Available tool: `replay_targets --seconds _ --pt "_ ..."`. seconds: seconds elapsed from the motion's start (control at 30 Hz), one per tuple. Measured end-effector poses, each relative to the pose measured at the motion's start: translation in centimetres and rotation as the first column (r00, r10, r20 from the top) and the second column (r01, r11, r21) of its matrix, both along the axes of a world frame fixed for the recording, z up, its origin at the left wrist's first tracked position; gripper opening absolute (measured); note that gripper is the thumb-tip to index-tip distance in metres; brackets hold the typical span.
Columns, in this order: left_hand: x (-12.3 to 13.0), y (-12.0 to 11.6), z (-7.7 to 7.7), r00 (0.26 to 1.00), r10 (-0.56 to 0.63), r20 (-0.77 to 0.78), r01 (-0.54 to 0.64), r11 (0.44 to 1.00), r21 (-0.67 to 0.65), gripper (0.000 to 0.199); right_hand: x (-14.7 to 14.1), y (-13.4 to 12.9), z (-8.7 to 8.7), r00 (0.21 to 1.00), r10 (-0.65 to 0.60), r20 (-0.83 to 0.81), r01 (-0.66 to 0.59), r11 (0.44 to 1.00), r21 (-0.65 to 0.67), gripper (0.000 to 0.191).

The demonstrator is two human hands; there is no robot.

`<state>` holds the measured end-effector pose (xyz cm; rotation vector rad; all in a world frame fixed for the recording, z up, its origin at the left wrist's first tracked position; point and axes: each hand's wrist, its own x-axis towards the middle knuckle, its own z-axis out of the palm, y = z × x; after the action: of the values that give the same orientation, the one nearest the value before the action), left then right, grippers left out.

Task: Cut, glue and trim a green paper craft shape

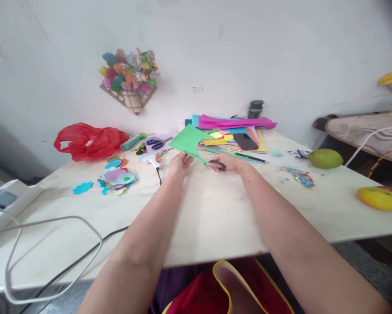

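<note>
My left hand (180,163) pinches the near edge of a green paper sheet (187,140), held tilted a little above the table. The sheet's right side has a curved cut-out. In my right hand (228,163) is a pair of scissors (217,165), fingers closed round the dark handles. Their blades point left along the sheet's lower edge, where a narrow strip of green runs toward my right hand. How far the blades are apart is too small to tell. Just left of my left hand lies a white glue gun (152,161) with a black cord.
On the white table (212,218) lie paper flower cut-outs (117,176), a red plastic bag (89,141), a second pair of scissors (158,142), a yellow cutter (140,149), a phone (245,141), coloured paper (235,122), a green mango (325,158) and a yellow mango (381,198). Cables (84,218) loop at left.
</note>
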<state>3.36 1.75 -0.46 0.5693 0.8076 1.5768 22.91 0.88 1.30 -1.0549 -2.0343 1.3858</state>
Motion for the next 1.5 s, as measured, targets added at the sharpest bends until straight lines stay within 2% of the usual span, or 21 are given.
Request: replay_targets --seconds 0.23,0.47,0.63,0.9,1.5 --pt "0.1 -0.2 0.0 1.000 0.008 0.013 -0.008 1.000 0.005 0.010 -0.1 0.0 0.0 1.000 -0.009 0.009 0.009 1.000 0.022 0.028" --pt "0.1 -0.5 0.4 0.999 0.008 0.043 -0.007 1.000 -0.021 0.010 0.4 -0.2 0.4 1.000 0.011 -0.018 -0.011 0.999 -0.041 0.026" --pt "-0.6 -0.1 0.2 0.998 0.040 0.045 -0.039 0.999 -0.022 0.009 1.1 -0.2 0.3 1.000 0.017 0.012 -0.016 0.998 -0.065 0.030" --pt "-0.4 -0.2 0.1 1.000 0.003 0.025 -0.003 1.000 -0.023 0.011 1.1 -0.4 0.4 1.000 -0.017 0.002 0.017 0.993 -0.118 0.025" --pt "-0.4 -0.4 0.4 1.000 -0.024 0.005 0.024 0.999 -0.043 0.013 0.7 -1.4 1.3 0.998 0.034 0.058 -0.027 0.993 -0.116 0.025"
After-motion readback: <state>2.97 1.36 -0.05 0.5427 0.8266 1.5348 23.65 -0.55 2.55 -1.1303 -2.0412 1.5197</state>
